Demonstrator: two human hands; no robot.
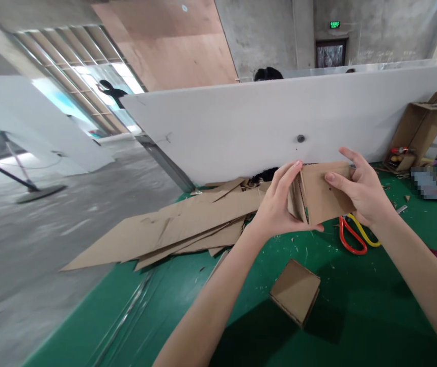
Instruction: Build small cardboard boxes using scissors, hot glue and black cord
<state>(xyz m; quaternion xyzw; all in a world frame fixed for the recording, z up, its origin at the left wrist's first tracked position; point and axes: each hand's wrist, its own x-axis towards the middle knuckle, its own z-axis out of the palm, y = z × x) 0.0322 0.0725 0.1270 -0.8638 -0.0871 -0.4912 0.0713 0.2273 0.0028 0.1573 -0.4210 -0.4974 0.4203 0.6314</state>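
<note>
Between my two hands, above the green table, is a brown cardboard box (323, 191). My left hand (277, 204) grips its left end, fingertips on the top edge and thumb along the bottom. A dark gap shows between the cardboard layers at that end. My right hand (365, 191) holds the right end, thumb pressed on the face towards me and index finger raised; its other fingers are partly hidden behind. Below my hands a small square cardboard box (296, 290) rests on the table. Scissors (353, 239) with red and yellow handles lie under my right hand.
Flat cardboard strips (188, 219) are piled at the left, some overhanging the green table (157, 316). A white partition (241, 132) borders the back. At the right are a tall cardboard construction (417, 130) and a phone-like object (428, 183), partly blurred out. Cardboard scraps are scattered about.
</note>
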